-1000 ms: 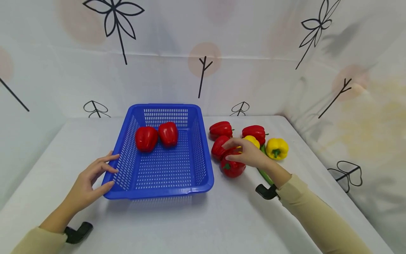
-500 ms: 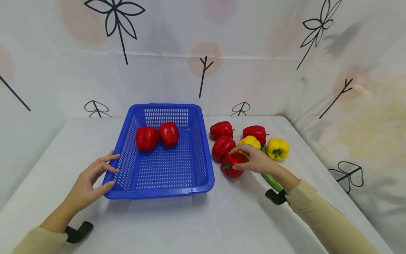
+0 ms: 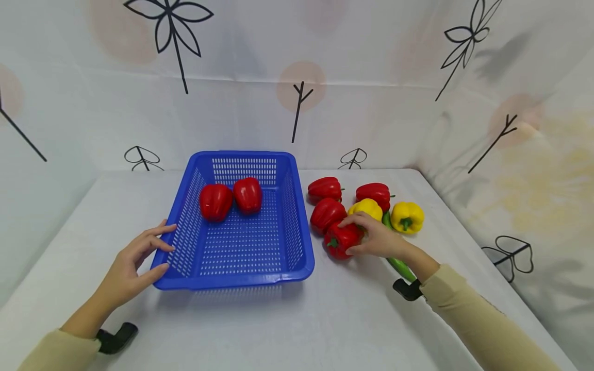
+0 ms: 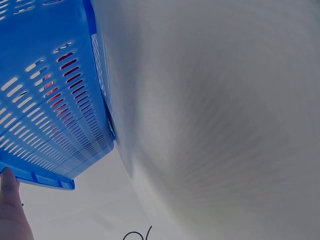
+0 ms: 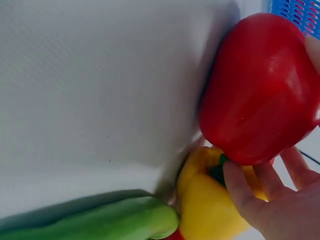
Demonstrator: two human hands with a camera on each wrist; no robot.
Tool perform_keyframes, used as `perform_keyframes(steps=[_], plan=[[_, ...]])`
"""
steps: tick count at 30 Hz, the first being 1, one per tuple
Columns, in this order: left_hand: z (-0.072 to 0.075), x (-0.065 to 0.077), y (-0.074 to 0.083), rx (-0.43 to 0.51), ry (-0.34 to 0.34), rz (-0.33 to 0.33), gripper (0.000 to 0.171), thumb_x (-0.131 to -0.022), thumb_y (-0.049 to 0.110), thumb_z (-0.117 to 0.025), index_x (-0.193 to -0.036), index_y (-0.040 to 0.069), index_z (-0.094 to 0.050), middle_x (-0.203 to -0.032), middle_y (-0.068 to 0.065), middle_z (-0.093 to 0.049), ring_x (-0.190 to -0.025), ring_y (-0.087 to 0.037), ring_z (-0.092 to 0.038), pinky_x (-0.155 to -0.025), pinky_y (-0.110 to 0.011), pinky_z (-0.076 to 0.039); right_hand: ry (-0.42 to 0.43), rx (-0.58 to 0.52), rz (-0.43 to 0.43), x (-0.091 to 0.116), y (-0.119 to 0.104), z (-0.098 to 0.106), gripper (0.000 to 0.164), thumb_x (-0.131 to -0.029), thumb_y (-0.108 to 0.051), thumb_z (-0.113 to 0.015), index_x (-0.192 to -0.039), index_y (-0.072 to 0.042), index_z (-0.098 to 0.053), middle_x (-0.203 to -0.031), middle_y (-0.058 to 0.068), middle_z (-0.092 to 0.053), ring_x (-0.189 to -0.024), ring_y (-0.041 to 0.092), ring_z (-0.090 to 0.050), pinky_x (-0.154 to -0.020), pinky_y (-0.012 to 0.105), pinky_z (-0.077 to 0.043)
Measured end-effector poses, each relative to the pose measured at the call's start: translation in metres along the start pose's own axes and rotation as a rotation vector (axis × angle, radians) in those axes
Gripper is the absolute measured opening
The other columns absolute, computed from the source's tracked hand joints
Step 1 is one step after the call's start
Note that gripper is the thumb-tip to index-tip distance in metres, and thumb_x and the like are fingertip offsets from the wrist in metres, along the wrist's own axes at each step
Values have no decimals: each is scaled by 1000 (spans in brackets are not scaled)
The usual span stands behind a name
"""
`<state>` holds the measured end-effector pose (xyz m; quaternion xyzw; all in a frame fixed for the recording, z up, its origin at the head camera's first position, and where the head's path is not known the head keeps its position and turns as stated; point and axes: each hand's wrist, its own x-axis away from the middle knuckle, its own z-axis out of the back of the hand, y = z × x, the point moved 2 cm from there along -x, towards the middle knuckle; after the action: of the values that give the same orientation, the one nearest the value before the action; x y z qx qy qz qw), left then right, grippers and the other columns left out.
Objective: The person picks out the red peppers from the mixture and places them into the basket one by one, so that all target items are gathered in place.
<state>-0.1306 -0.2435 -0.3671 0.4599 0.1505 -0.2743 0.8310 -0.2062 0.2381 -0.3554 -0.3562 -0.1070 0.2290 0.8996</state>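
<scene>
My left hand (image 3: 127,265) rests its fingers and thumb on the left rim of the blue plastic basket (image 3: 232,282). One of its fingers (image 4: 9,192) meets the rim in the left wrist view. Inside the basket lie two red bell peppers, the left one (image 3: 215,202) close to the right one (image 3: 248,196). Right of the basket, my right hand (image 3: 378,238) holds the nearest red bell pepper (image 3: 337,241) between thumb and fingers, its green stem facing me. The right wrist view has that pepper (image 5: 260,85) large, with fingertips against its underside.
Around the right hand lie more peppers: a red one (image 3: 327,214), two further red ones behind (image 3: 324,189), a yellow bell pepper (image 3: 365,207) and another yellow one (image 3: 406,217). A long green vegetable (image 5: 110,220) lies partly under the right forearm. A patterned cloth (image 3: 241,118) backs the white table.
My right hand has drawn back slightly to the right and lowered its fingers and thumb round the nearest red bell pepper. The left hand stays at the basket rim.
</scene>
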Motion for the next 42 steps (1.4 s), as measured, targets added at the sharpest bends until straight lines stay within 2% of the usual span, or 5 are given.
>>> perform_keyframes(steps=[6,19,31,42], plan=[[0,-1,2,23,13,-3,35,-71,-16,-65,-99,4,-58,-136,0,-46,-134,-11,-28,-96,-11,-30,22,16,54,-3,0,-3,53,-71,-9,-80,-117,-15,-55,-123,10,-46,-115,31,-43,-83,43,-51],[1,1,2,0,1,9,33,-73,-14,-65,-99,5,-57,-136,-1,-45,-135,-11,-28,-95,-10,-30,45,13,80,-3,-1,-6,46,-73,-17,-80,-113,-16,-57,-117,6,-52,-111,29,-46,-83,43,-50],[0,0,1,-8,-5,6,34,-73,-15,-65,-99,5,-57,-137,0,-45,-135,-11,-28,-95,-10,-30,23,1,10,-1,-5,-3,46,-73,-19,-79,-113,-13,-57,-121,8,-52,-111,29,-48,-78,38,-53],[0,0,2,22,-8,-6,35,-72,-16,-65,-100,5,-57,-137,-2,-45,-135,-12,-27,-96,-11,-30,19,-23,-5,3,-11,5,47,-72,-20,-80,-113,-16,-57,-122,6,-52,-112,29,-46,-77,37,-53]])
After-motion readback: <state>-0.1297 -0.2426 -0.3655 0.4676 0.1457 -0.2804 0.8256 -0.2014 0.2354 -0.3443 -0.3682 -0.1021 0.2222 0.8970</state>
